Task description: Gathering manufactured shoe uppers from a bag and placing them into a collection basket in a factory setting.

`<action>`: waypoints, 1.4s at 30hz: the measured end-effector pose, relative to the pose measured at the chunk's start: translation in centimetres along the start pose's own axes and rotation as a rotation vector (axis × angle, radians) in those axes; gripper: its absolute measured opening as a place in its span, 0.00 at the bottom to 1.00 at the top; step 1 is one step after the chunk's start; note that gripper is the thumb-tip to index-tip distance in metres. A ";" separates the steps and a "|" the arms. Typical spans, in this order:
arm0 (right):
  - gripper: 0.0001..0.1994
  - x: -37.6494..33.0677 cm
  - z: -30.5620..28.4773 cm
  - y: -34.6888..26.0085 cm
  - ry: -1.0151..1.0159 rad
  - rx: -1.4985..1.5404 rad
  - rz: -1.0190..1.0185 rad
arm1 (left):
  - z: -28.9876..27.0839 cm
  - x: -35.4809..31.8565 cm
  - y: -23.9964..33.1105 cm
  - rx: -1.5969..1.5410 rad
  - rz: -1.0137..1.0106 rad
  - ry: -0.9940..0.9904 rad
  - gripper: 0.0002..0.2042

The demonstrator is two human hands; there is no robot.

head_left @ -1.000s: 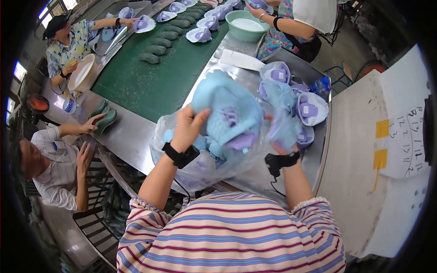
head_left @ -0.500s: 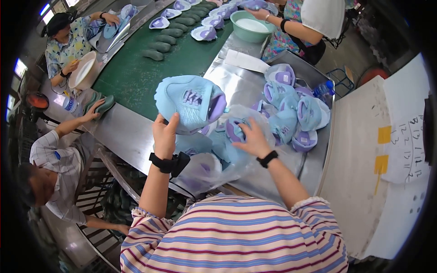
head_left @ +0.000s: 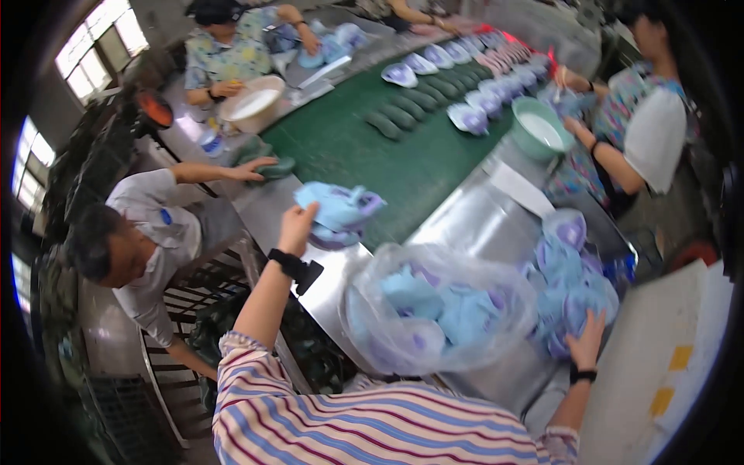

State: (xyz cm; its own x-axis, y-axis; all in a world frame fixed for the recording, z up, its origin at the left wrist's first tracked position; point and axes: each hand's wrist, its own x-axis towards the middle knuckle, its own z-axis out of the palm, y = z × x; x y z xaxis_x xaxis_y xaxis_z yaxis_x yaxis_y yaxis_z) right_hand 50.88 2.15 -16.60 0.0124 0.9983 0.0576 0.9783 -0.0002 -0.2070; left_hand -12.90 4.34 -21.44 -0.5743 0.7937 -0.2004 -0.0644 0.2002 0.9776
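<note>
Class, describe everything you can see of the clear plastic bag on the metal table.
The plastic bag is thin, translucent and crinkled, with a wide mouth gaping upward and a loose, uneven rim. It bulges with light blue and purple shoe uppers, dimly visible through its wall too. It sits on the shiny metal table, near the wearer's side. Neither the left hand nor the right hand touches it; blur hides whether the pile to its right does.

Dark green shoe lasts (head_left: 397,117) lie in a row on the green belt (head_left: 325,163). A cream basin (head_left: 249,122) and a mint basin (head_left: 528,147) stand along its opposite sides. Yellow tape patches (head_left: 680,357) mark a pale panel (head_left: 632,380) at right.
</note>
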 end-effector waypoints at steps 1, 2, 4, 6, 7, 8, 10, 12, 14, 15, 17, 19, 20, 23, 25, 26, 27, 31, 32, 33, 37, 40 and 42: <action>0.35 -1.0 0.9 -0.1 0.029 0.047 -0.009 | 0.0 1.6 -1.0 -0.040 -0.060 -0.072 0.12; 0.34 -1.9 1.4 -0.9 0.027 0.140 -0.035 | -0.5 2.7 -1.6 0.072 -0.055 -0.109 0.13; 0.33 -2.8 2.9 -2.5 -0.022 0.280 -0.093 | -1.2 4.2 -1.3 0.364 -0.081 -0.133 0.14; 0.28 -4.0 3.1 -4.7 -0.122 0.373 -0.077 | -1.2 6.2 0.4 0.477 0.094 0.025 0.14; 0.27 -3.9 3.1 -5.8 -0.129 0.405 -0.131 | -3.5 8.8 -0.3 0.334 0.266 0.176 0.12; 0.26 -4.0 3.0 -6.3 -0.132 0.408 -0.139 | -3.2 10.0 1.1 0.270 0.585 0.211 0.17; 0.26 -4.7 2.4 -7.3 -0.133 0.397 -0.099 | 0.0 8.8 6.7 0.157 0.424 0.164 0.33; 0.23 -3.9 1.6 -9.1 -0.100 0.472 -0.113 | 1.0 8.3 6.2 0.241 0.468 0.047 0.28; 0.21 -2.5 0.7 -11.2 -0.190 0.539 -0.098 | 3.3 6.1 4.5 0.379 0.524 -0.306 0.20; 0.18 -2.0 0.3 -12.1 -0.267 0.609 -0.077 | 6.3 3.3 4.9 0.302 0.376 -0.592 0.17; 0.17 -0.7 -0.1 -15.3 -0.308 0.655 -0.271 | 9.0 -2.8 4.8 0.206 0.229 -1.025 0.16; 0.18 0.6 0.3 -17.7 -0.472 0.635 -0.396 | 10.3 -8.5 6.4 0.495 0.337 -1.302 0.20; 0.18 1.1 1.1 -19.1 -0.502 0.565 -0.526 | 10.1 -10.3 5.3 0.593 0.544 -1.299 0.20; 0.20 1.0 4.0 -20.2 -0.550 0.342 -0.783 | 9.7 -13.5 3.6 0.817 0.826 -1.175 0.21; 0.22 1.3 3.9 -21.1 -0.659 0.208 -0.768 | 8.4 -14.5 2.8 0.982 0.884 -0.991 0.22; 0.24 1.6 3.9 -21.8 -0.766 0.074 -0.768 | 7.3 -15.2 2.1 1.077 0.859 -0.964 0.23; 0.25 1.8 4.3 -22.6 -0.713 0.204 -0.773 | 6.6 -16.2 1.3 1.169 0.832 -0.942 0.24; 0.28 2.0 8.8 -27.5 -0.570 0.621 -0.733 | 6.5 -19.8 -0.5 1.078 0.900 -0.749 0.23; 0.28 1.4 10.4 -28.7 -0.653 0.445 -0.722 | 6.2 -20.3 -0.6 1.051 0.887 -0.724 0.18; 0.29 1.1 12.0 -29.1 -0.728 0.263 -0.706 | 5.5 -20.4 -0.9 1.051 0.883 -0.712 0.18; 0.31 1.3 16.4 -24.5 -0.728 0.524 -0.650 | 0.6 -20.2 -2.6 1.191 0.895 -0.655 0.06; 0.31 2.0 15.4 -21.1 -0.768 0.964 -0.172 | -1.9 -21.0 -2.1 1.242 0.760 -0.684 0.05; 0.30 2.2 14.5 -19.9 -0.754 1.300 0.121 | -1.4 -21.2 -0.5 1.491 0.416 -0.776 0.08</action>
State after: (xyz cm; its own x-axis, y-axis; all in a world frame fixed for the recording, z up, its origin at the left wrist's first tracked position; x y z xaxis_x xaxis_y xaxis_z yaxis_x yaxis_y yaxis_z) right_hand 28.41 5.20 -26.52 -0.4242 0.7913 -0.4403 0.1152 -0.4351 -0.8930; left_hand -1.84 -13.39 -17.58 0.1682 0.9054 -0.3899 0.9804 -0.1124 0.1619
